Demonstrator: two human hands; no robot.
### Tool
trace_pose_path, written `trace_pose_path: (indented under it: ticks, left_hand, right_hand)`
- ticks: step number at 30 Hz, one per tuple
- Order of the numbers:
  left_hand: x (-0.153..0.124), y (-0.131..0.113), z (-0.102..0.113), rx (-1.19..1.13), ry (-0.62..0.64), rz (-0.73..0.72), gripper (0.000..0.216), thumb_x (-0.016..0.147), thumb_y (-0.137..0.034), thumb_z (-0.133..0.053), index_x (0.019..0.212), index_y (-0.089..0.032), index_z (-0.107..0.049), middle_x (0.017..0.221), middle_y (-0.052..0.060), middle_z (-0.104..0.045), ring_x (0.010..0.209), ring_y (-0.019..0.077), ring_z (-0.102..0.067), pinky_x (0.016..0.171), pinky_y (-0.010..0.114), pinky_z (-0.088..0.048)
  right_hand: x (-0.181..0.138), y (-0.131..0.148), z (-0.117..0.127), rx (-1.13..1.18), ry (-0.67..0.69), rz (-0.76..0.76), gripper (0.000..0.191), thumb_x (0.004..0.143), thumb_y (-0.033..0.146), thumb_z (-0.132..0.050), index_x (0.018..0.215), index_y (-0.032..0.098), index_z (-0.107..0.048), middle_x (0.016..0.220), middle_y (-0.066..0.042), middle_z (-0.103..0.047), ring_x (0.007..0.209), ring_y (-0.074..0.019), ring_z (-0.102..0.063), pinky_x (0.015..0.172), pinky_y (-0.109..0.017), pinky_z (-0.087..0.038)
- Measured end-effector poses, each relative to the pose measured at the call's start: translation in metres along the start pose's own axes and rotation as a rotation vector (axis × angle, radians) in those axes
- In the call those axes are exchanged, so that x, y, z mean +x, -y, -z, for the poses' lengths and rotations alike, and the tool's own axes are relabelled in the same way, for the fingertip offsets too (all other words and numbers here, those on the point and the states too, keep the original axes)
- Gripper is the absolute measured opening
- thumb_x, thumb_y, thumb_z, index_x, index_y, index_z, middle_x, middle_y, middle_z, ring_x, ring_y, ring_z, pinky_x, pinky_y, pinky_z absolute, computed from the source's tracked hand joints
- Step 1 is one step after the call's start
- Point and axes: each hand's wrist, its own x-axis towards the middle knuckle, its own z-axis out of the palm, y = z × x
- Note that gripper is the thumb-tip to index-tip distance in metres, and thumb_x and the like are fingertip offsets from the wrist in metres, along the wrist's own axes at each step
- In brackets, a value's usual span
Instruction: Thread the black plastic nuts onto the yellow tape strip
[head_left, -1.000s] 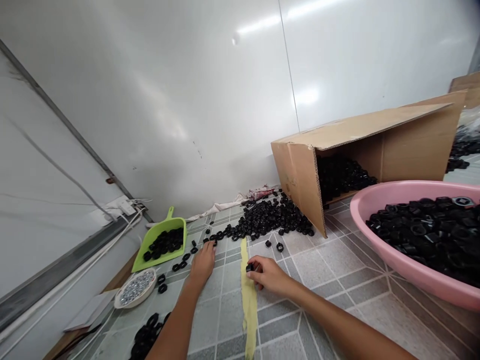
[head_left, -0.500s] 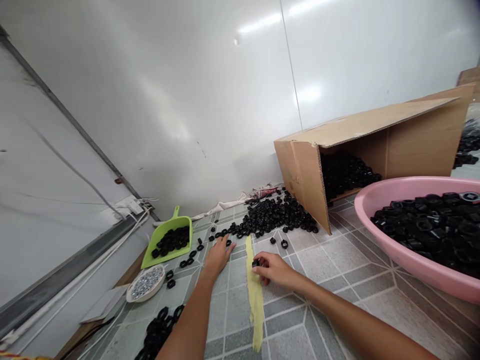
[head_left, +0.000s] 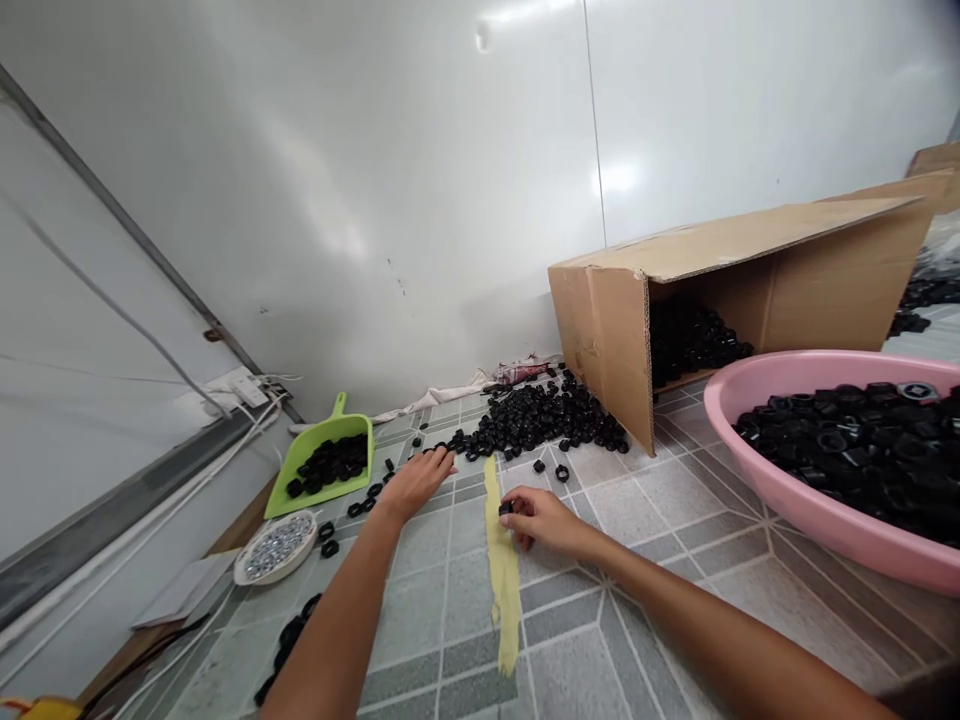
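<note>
My right hand (head_left: 546, 520) pinches a small black plastic ring nut (head_left: 505, 508) between thumb and fingers, just above a strip of yellow tape (head_left: 504, 600) on the floor. To its left, my left hand (head_left: 420, 482) reaches out palm down with fingers extended, at the near edge of a line of loose black ring nuts. Whatever lies beneath those fingertips is hidden. Beyond both hands spreads a large pile of the same black nuts (head_left: 525, 418). Two stray nuts (head_left: 562, 473) lie between the pile and my right hand.
A cardboard box (head_left: 604, 325) on its side holds black parts. At right stands a pink basin (head_left: 739, 450) full of larger black nuts. A green dustpan (head_left: 279, 500) with black rings and a white bowl (head_left: 241, 575) of shiny metal pieces are at left, near wall cables.
My left hand has moved forward and left, its fingers now closer together and covering a nut that showed beside them. My right hand keeps its pinch; the view has shifted slightly.
</note>
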Motion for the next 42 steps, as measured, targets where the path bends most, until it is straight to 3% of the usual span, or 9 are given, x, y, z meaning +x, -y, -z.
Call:
trace_pose_path:
  ticks: [7, 12, 18, 22, 26, 31, 34, 38, 42]
  left_hand:
    - [-0.025, -0.043, -0.052, -0.446, -0.308, 0.305, 0.069, 0.092, -0.074, -0.018, 0.083, -0.018, -0.058, 0.061, 0.001, -0.053, 0.055, 0.0176, -0.054, 0.053, 0.028, -0.043]
    - [-0.045, -0.065, -0.087, -0.74, -0.28, 0.282, 0.062, 0.078, -0.072, -0.057, 0.1, -0.015, -0.064, 0.071, 0.002, -0.062, 0.059, 0.0146, -0.058, 0.051, 0.022, -0.043]
    - [-0.045, -0.057, -0.084, -0.958, -0.227, 0.309, 0.056, 0.08, -0.063, -0.061, 0.113, -0.018, -0.063, 0.079, 0.001, -0.064, 0.055, 0.0124, -0.055, 0.053, 0.023, -0.044]
    - [-0.047, -0.057, -0.081, -0.813, -0.139, 0.267, 0.055, 0.089, -0.058, -0.049, 0.125, -0.018, -0.063, 0.088, 0.006, -0.072, 0.065, 0.0179, -0.062, 0.062, 0.028, -0.047]
    - [-0.051, -0.062, -0.081, -0.735, -0.102, 0.216, 0.042, 0.092, -0.051, -0.046, 0.106, -0.02, -0.071, 0.089, 0.007, -0.075, 0.08, 0.0235, -0.067, 0.071, 0.03, -0.046]
    - [-0.054, -0.063, -0.079, -0.805, -0.141, 0.211, 0.033, 0.092, -0.047, -0.048, 0.095, -0.021, -0.069, 0.091, 0.006, -0.074, 0.088, 0.024, -0.067, 0.074, 0.029, -0.044]
    - [-0.053, -0.063, -0.08, -0.844, -0.162, 0.226, 0.033, 0.092, -0.047, -0.047, 0.093, -0.02, -0.065, 0.086, 0.006, -0.073, 0.082, 0.0229, -0.067, 0.072, 0.029, -0.045]
    - [-0.051, -0.061, -0.082, -0.875, -0.18, 0.216, 0.037, 0.091, -0.053, -0.046, 0.088, -0.019, -0.061, 0.082, 0.006, -0.071, 0.075, 0.0204, -0.064, 0.068, 0.028, -0.045]
    - [-0.052, -0.058, -0.082, -0.895, -0.168, 0.154, 0.042, 0.088, -0.058, -0.048, 0.087, -0.019, -0.062, 0.081, 0.003, -0.067, 0.069, 0.0171, -0.06, 0.066, 0.026, -0.045]
  right_hand:
    - [-0.001, 0.0, -0.003, 0.0, -0.061, 0.04, 0.038, 0.08, 0.039, -0.066, 0.111, 0.017, -0.059, 0.073, 0.003, -0.053, 0.056, -0.0134, -0.059, 0.044, -0.023, -0.049]
    - [-0.005, 0.002, -0.001, -0.243, -0.34, 0.188, 0.034, 0.086, 0.034, -0.06, 0.118, 0.02, -0.061, 0.089, -0.003, -0.058, 0.069, -0.015, -0.057, 0.052, -0.024, -0.049]
    - [-0.035, 0.05, -0.014, -0.662, -0.574, 0.569, 0.029, 0.091, 0.03, -0.056, 0.118, 0.02, -0.063, 0.086, -0.004, -0.061, 0.072, -0.017, -0.056, 0.072, -0.032, -0.05]
    - [-0.109, 0.111, 0.009, -0.851, -0.924, 0.57, 0.032, 0.092, 0.038, -0.06, 0.12, 0.022, -0.063, 0.102, -0.007, -0.065, 0.089, -0.0221, -0.059, 0.082, -0.038, -0.048]
    - [-0.186, 0.152, 0.097, -1.294, -1.525, 0.546, 0.049, 0.092, 0.051, -0.056, 0.129, 0.02, -0.061, 0.093, -0.015, -0.06, 0.092, -0.0308, -0.057, 0.081, -0.046, -0.042]
    - [-0.197, 0.164, 0.164, -1.681, -1.435, 0.352, 0.058, 0.092, 0.06, -0.047, 0.122, 0.013, -0.064, 0.102, -0.026, -0.059, 0.105, -0.0425, -0.052, 0.082, -0.054, -0.037]
    - [-0.156, 0.144, 0.13, -1.581, -1.287, 0.598, 0.045, 0.098, 0.048, -0.041, 0.112, 0.011, -0.063, 0.097, -0.019, -0.062, 0.097, -0.0333, -0.056, 0.084, -0.048, -0.042]
    - [-0.072, 0.086, 0.059, -1.582, -0.453, 0.476, 0.026, 0.101, 0.029, -0.038, 0.107, 0.02, -0.061, 0.103, -0.011, -0.065, 0.096, -0.0251, -0.059, 0.084, -0.039, -0.046]
    - [-0.005, 0.034, 0.031, -1.579, -0.382, 0.485, 0.024, 0.096, 0.018, -0.047, 0.113, 0.024, -0.062, 0.115, -0.01, -0.065, 0.108, -0.0283, -0.056, 0.093, -0.044, -0.042]
